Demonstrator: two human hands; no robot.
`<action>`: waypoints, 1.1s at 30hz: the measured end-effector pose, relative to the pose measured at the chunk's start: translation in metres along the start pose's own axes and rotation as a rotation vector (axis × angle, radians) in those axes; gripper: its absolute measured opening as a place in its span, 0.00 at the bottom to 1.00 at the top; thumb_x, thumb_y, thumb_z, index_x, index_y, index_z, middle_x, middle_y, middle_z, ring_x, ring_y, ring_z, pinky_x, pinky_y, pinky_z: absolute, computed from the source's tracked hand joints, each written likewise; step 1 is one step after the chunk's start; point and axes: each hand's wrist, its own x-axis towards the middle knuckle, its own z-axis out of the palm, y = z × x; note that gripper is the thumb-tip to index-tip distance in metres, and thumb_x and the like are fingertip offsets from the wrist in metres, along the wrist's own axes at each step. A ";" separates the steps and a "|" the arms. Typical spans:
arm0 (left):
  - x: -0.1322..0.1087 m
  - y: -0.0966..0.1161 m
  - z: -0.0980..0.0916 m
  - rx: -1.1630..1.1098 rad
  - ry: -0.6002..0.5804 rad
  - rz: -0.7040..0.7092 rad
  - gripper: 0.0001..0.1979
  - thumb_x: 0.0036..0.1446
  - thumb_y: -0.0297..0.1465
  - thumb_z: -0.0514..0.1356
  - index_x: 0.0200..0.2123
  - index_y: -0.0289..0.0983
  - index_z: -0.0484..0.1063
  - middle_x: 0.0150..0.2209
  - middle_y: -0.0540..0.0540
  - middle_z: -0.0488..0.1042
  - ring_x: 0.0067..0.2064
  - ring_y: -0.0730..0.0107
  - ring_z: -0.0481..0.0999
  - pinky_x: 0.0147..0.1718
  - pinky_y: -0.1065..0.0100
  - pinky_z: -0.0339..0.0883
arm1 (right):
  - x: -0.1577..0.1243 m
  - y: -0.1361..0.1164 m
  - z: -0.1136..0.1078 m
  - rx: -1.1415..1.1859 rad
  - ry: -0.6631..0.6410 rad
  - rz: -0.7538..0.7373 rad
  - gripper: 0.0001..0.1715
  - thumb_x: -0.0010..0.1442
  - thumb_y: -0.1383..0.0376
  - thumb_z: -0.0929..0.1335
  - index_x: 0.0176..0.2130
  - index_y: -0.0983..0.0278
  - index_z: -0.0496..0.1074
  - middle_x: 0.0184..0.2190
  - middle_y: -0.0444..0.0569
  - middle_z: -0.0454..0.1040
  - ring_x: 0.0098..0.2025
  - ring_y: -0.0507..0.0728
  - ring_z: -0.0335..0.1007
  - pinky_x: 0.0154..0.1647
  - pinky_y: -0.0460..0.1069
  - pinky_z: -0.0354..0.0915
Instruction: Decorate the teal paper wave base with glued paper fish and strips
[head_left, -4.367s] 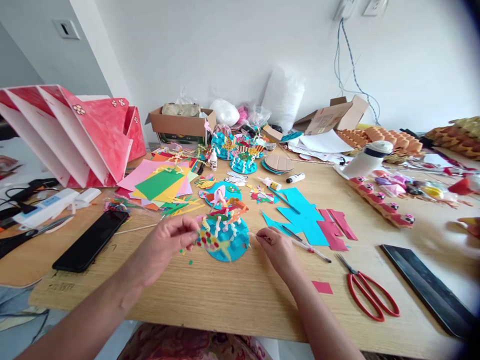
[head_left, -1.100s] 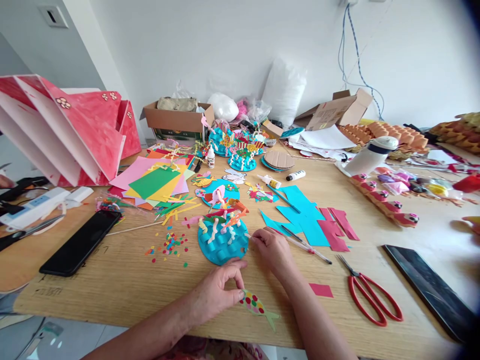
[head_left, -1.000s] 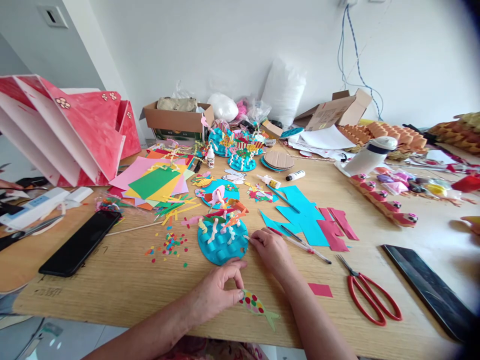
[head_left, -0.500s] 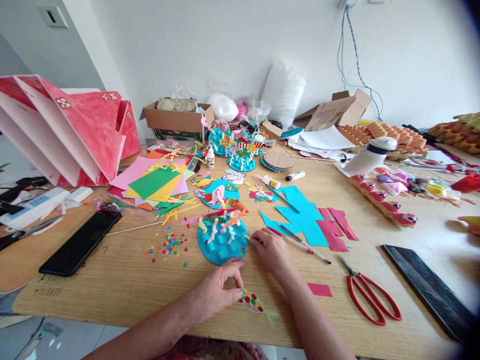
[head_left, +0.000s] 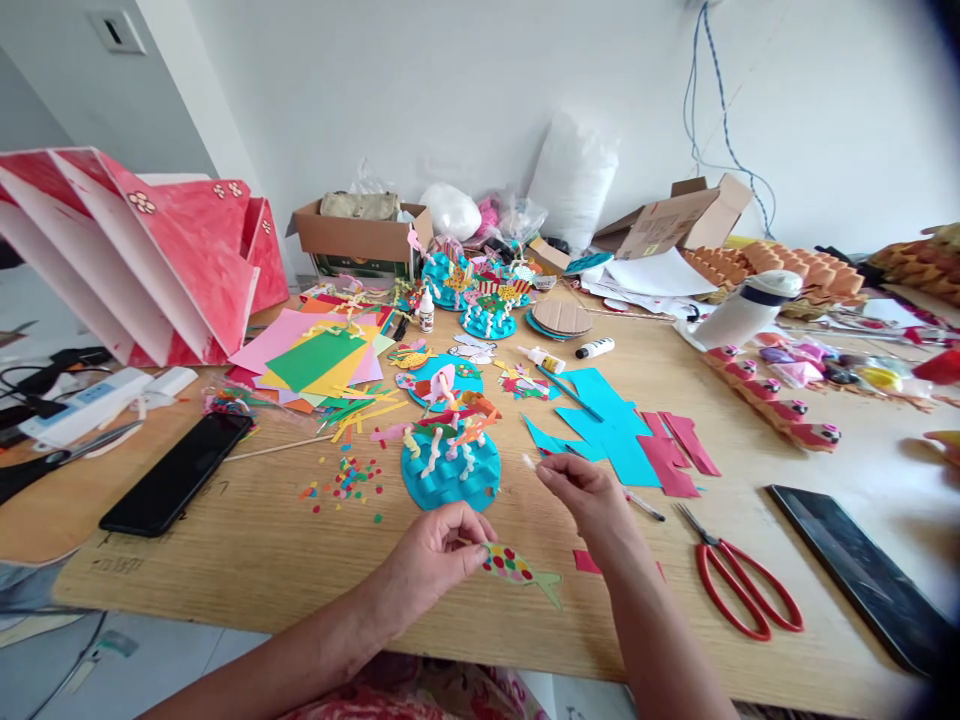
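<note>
Between the thumb and fingers of my left hand [head_left: 442, 550] is a pale green paper fish [head_left: 514, 566] covered in coloured dots, its tail pointing right. My right hand [head_left: 585, 490] pinches a small white strip [head_left: 529, 462], whose exact kind I cannot make out. Just beyond my left hand lies a round blue paper base [head_left: 450, 490] bearing twisted pale strips and colourful paper fish. Part of a red paper piece [head_left: 586, 562] shows beside my right forearm, which also covers most of the pens.
Red-handled scissors [head_left: 746, 590] and a black tablet [head_left: 847, 580] lie at right. Blue paper [head_left: 619, 430] and red scraps [head_left: 679, 450] are beyond my right hand. At left are a black phone [head_left: 176, 475], confetti dots [head_left: 352, 480] and stacked coloured paper [head_left: 315, 360]. Glue bottles stand farther back.
My right hand has moved right and up, away from the blue base's edge, with the white strip. My left hand has raised the fish slightly and the tail has swung up.
</note>
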 end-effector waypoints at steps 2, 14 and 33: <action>-0.007 0.016 -0.003 -0.028 0.020 0.011 0.06 0.47 0.31 0.60 0.25 0.35 0.65 0.28 0.50 0.68 0.29 0.74 0.65 0.30 0.73 0.57 | -0.013 -0.004 -0.005 0.210 0.003 0.076 0.13 0.46 0.55 0.69 0.24 0.63 0.69 0.19 0.41 0.62 0.23 0.50 0.54 0.24 0.45 0.52; -0.019 0.059 -0.020 -0.325 -0.055 0.194 0.07 0.47 0.33 0.63 0.25 0.35 0.68 0.35 0.48 0.65 0.32 0.74 0.65 0.30 0.75 0.59 | -0.077 -0.063 0.038 0.635 -0.255 0.150 0.11 0.43 0.57 0.72 0.22 0.62 0.70 0.21 0.43 0.65 0.26 0.50 0.57 0.27 0.44 0.55; -0.011 0.059 -0.010 -0.131 0.043 0.014 0.10 0.47 0.33 0.61 0.28 0.35 0.62 0.21 0.53 0.64 0.22 0.79 0.61 0.21 0.76 0.52 | -0.062 -0.041 0.033 0.700 -0.076 0.180 0.13 0.41 0.57 0.72 0.23 0.63 0.70 0.18 0.43 0.62 0.23 0.49 0.54 0.23 0.44 0.53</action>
